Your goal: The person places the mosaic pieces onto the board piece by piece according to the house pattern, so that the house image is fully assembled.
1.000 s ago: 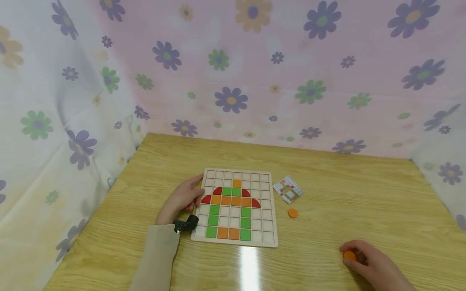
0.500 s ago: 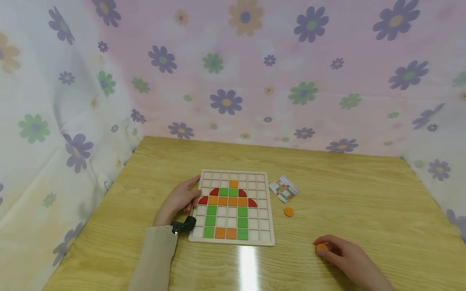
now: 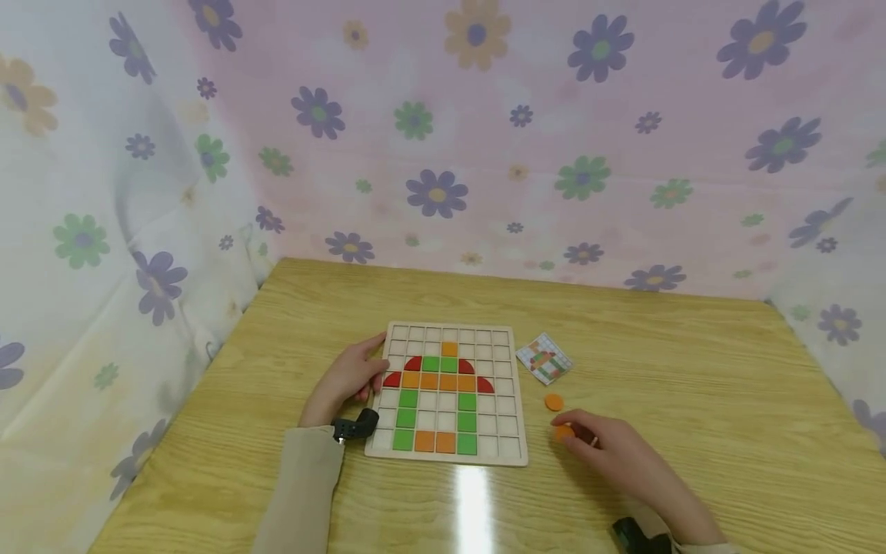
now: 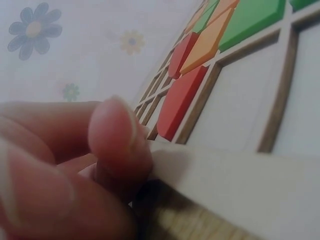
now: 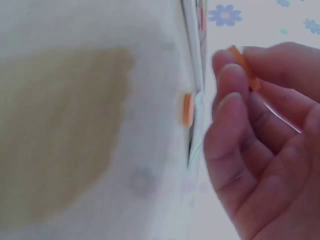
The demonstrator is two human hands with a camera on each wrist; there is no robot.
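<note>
My left hand (image 3: 349,377) grips the left edge of a wooden grid board (image 3: 501,454). In the left wrist view its curled fingertips are right at the board's pale rim (image 4: 235,175). Green and orange square tiles and red quarter-round tiles (image 3: 486,385) fill part of the grid. To the right of the board, my right hand (image 3: 609,450) pinches an orange disc (image 3: 563,433) between thumb and fingers. The right wrist view has this disc edge-on (image 5: 245,67). A second orange disc (image 3: 554,402) lies on the table just beyond those fingertips.
A small pattern card (image 3: 544,358) lies right of the board, behind the loose disc. The wood-grain table (image 3: 692,369) meets a flowered cloth backdrop (image 3: 484,154) at the back and sides. Each wrist carries a black camera mount (image 3: 356,425).
My right hand has moved left and away from me with the orange disc, from the table's right side to near the loose disc. My left hand stays at the board's edge.
</note>
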